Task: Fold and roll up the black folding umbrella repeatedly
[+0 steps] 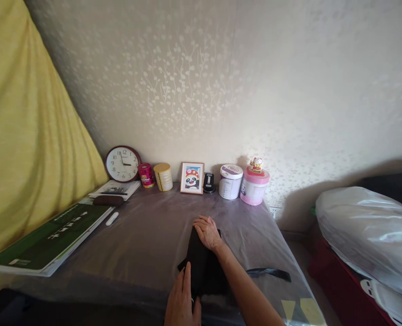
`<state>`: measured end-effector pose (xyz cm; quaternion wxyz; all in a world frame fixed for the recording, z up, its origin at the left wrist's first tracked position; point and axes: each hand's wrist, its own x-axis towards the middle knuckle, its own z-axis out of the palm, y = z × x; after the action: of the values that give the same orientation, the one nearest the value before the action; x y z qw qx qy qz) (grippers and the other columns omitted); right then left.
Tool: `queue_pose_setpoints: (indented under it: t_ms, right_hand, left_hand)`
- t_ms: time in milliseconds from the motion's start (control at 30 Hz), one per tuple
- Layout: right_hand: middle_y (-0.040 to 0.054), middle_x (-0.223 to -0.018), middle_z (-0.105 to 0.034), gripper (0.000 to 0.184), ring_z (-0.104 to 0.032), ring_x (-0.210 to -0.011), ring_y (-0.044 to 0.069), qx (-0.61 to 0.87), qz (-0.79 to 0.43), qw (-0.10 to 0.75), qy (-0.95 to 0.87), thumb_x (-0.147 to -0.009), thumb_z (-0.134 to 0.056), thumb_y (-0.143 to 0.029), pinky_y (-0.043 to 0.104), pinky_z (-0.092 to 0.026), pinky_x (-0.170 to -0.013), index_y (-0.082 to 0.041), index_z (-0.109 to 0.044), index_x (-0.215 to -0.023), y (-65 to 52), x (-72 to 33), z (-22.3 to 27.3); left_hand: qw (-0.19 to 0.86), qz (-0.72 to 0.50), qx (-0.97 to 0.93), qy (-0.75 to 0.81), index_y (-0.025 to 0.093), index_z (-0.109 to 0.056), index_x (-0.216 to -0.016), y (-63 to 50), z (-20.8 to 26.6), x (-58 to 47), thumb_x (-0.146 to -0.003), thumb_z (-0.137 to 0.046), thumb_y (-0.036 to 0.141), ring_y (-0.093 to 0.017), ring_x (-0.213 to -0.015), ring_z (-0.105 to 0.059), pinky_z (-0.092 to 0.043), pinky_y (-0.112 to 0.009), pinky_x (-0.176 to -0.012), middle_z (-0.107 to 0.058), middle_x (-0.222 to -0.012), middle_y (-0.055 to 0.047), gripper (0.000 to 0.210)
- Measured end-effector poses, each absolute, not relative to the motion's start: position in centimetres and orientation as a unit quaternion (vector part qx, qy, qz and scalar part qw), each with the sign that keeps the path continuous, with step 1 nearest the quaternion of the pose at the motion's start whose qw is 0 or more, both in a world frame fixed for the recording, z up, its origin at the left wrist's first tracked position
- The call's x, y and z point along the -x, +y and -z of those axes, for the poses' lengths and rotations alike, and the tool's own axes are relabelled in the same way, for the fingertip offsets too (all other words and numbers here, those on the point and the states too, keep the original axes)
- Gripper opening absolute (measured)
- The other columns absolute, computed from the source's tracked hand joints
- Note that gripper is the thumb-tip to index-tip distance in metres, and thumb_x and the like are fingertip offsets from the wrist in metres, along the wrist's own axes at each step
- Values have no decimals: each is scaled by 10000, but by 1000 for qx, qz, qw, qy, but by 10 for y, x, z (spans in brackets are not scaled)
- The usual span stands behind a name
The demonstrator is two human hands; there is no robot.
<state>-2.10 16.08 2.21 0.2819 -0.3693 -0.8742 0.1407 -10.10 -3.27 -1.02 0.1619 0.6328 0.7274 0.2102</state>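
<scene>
A folded black cloth item (204,269) lies lengthwise on the table near its front edge. Across the far end of the cloth rests my right hand (208,232), flat and with its fingers stretched out to the left. My left hand (183,296) is at the near left edge of the cloth, fingers extended and thumb apart, touching its side. A black strap (270,273) sticks out to the right from behind my right forearm; whether it joins the cloth is hidden. A small dark corner of material pokes out left of the cloth, just above my left fingertips.
Along the wall stand a round clock (123,164), a pink can (146,175), a yellow can (163,177), a framed panda picture (192,178), a purple-white tub (230,182) and a pink tub (254,186). A large green book (51,235) lies left. A plastic-wrapped bundle (367,231) sits right of the table.
</scene>
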Motion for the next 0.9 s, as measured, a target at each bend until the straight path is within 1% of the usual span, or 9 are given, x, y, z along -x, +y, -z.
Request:
queue_pose_setpoints:
  t_ms: [67, 167, 233, 333, 367, 533, 667, 733, 900]
  right_hand:
    - [24, -1142, -638, 301, -449, -1194, 161, 383, -148, 286, -865, -908, -374, -227, 385, -241, -1042, -242, -662, -992, 163, 22, -25]
    - [41, -1196, -607, 282, -467, -1181, 154, 427, -196, 302, -830, -887, -416, -236, 317, -271, -1032, -214, -635, -1062, 167, 19, -30]
    - [78, -1202, -599, 302, -495, -1153, 166, 470, -230, 312, -793, -877, -428, -253, 301, -292, -1018, -174, -612, -1102, 171, 8, -32]
    - [150, -1141, -619, 354, -554, -1072, 199, 534, -251, 324, -740, -883, -361, -240, 321, -356, -961, -98, -598, -1105, 175, -20, -32]
    - [155, -1121, -626, 366, -572, -1041, 203, 551, -259, 327, -723, -883, -342, -242, 323, -380, -933, -96, -597, -1102, 175, -31, -31]
    - [86, -919, -695, 362, -649, -839, 168, 577, -331, 328, -670, -855, -337, -272, 255, -477, -727, -148, -634, -1021, 161, -69, -23]
    - [66, -941, -697, 367, -661, -779, 147, 561, -385, 326, -656, -836, -344, -288, 218, -492, -597, -162, -632, -1024, 141, -68, -19]
    - [50, -918, -701, 341, -658, -779, 152, 555, -391, 325, -658, -820, -383, -296, 220, -491, -584, -175, -642, -1006, 133, -65, -18]
    - [26, -839, -705, 301, -647, -772, 174, 553, -359, 320, -680, -793, -455, -301, 250, -483, -630, -203, -658, -991, 122, -62, -15]
  left_hand:
    - [165, -207, -631, 729, 83, -101, -1402, -33, 10, 101, -760, -355, 185, -216, -1302, -338, -321, -342, -1046, -337, -1419, -146, 699]
    - [156, -217, -625, 733, 85, -98, -1403, -34, 8, 99, -769, -340, 184, -213, -1302, -334, -321, -345, -1042, -343, -1413, -144, 685]
    - [152, -226, -624, 732, 91, -98, -1404, -35, 5, 97, -782, -325, 188, -210, -1299, -336, -325, -342, -1037, -340, -1414, -139, 668]
    - [164, -224, -624, 730, 100, -83, -1405, -37, -3, 95, -801, -309, 203, -216, -1299, -335, -331, -348, -1029, -322, -1422, -137, 654]
    - [170, -222, -622, 732, 102, -74, -1406, -38, -6, 94, -804, -304, 206, -220, -1296, -340, -338, -354, -1023, -317, -1423, -140, 652]
    - [166, -239, -609, 738, 112, -80, -1402, -40, -13, 90, -804, -294, 203, -216, -1268, -380, -357, -344, -1008, -340, -1399, -139, 642]
    - [154, -262, -610, 732, 93, -117, -1391, -40, -12, 90, -797, -301, 186, -214, -1261, -386, -342, -351, -1026, -359, -1375, -146, 629]
    - [156, -272, -611, 726, 89, -120, -1388, -40, -13, 90, -791, -309, 181, -217, -1251, -393, -350, -362, -1021, -373, -1360, -149, 633]
    - [156, -278, -614, 722, 77, -130, -1384, -40, -15, 90, -789, -317, 183, -225, -1250, -391, -345, -366, -1028, -376, -1354, -156, 633]
